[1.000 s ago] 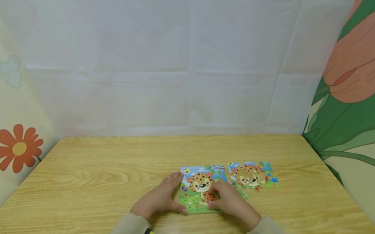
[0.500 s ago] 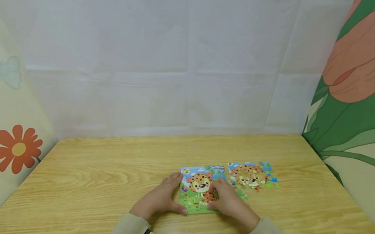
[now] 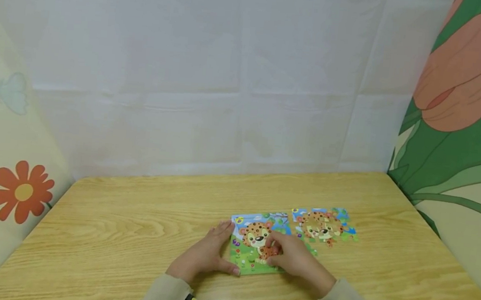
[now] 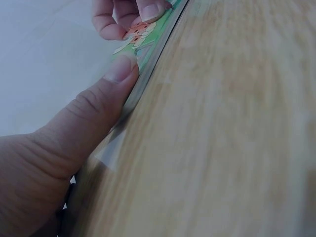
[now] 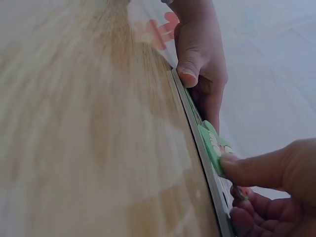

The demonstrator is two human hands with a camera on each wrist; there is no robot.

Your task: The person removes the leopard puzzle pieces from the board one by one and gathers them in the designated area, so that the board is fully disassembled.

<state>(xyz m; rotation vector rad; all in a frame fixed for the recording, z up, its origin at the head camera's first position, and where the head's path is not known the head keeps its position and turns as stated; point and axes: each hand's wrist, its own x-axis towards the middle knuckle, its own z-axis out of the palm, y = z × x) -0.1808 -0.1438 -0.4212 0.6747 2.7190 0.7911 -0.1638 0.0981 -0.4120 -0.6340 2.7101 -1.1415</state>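
Observation:
A square jigsaw puzzle (image 3: 249,259) with a cartoon leopard on grass lies flat in front of me. My left hand (image 3: 209,251) rests along its left edge, fingers stretched toward the far corner and straight thumb on the near corner. My right hand (image 3: 293,255) pinches a green puzzle piece (image 5: 212,148) between thumb and fingers over the puzzle's lower right part. In the right wrist view that piece stands tilted up from the board's edge. The right hand hides the puzzle's right side in the head view. Orange and green artwork (image 4: 140,37) shows under the right fingertips in the left wrist view.
Several loose, partly overlapping puzzle pieces (image 3: 321,227) lie right of the puzzle, some close to my right hand. The wooden table (image 3: 132,226) runs back to a white cloth (image 3: 164,92). Flower-printed panels (image 3: 470,140) stand at both sides.
Half a second ago a raised piece edge showed by the leopard's feet; now that area looks flatter. The right hand has shifted very slightly. My left hand stays in place.

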